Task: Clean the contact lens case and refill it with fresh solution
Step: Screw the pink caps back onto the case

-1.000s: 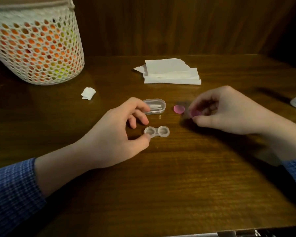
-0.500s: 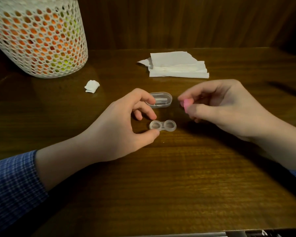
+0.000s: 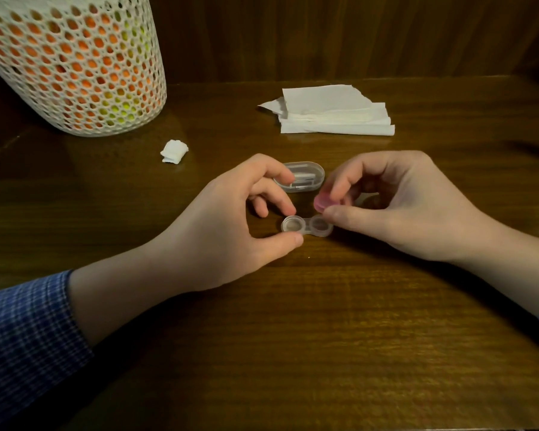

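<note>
A clear two-well contact lens case (image 3: 306, 226) lies uncapped on the wooden table (image 3: 293, 321). My left hand (image 3: 231, 225) pinches its left well between thumb and a fingertip. My right hand (image 3: 395, 206) pinches a pink cap (image 3: 322, 202) between thumb and forefinger, just above the case's right well. A second pink cap cannot be seen; my right hand may cover it.
A small clear oval box (image 3: 302, 181) sits just behind the case. A stack of white paper tissues (image 3: 333, 115) lies farther back. A crumpled bit of tissue (image 3: 175, 151) lies to the left, near a white mesh basket (image 3: 75, 63) with orange and yellow contents.
My right hand has picked up pink caps from the table and carried one left and down to the case's right well. My left hand keeps its hold on the case.
</note>
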The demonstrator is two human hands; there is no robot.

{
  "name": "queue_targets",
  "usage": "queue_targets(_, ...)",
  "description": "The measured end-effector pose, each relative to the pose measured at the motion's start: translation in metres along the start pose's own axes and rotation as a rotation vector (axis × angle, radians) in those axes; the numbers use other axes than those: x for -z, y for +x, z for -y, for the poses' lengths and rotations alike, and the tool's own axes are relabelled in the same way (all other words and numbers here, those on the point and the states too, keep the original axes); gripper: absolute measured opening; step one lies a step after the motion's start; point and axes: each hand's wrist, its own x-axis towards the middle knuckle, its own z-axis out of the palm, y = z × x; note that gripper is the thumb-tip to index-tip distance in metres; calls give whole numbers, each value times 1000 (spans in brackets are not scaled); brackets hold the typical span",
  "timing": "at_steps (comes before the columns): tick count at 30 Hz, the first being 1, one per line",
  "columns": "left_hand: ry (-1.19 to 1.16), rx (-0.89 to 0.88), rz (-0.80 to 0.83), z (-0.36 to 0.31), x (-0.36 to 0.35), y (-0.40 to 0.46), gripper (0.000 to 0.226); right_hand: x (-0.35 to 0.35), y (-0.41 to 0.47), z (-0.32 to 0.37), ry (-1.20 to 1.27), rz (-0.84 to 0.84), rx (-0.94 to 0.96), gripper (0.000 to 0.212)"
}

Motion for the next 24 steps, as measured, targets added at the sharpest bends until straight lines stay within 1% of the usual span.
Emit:
queue_targets(5,11,-5,-5,0,0,1,63,-1,-2,2,-22,59,9,20)
queue_targets(7,7,-6,0,0,0,1,64,-2,-2,2,-45,71,10,17)
queue_targets(10,12,-11,4,0,0,1,63,-2,-3,2,-62,81,3,14)
queue_targets(17,32,-3,-2,1,0,1,57,-3,-3,3,-89,96,-4,14)
queue_targets(24,28,17,-13,1,0,1,56,-2,-3,1,-99,109,6,12)
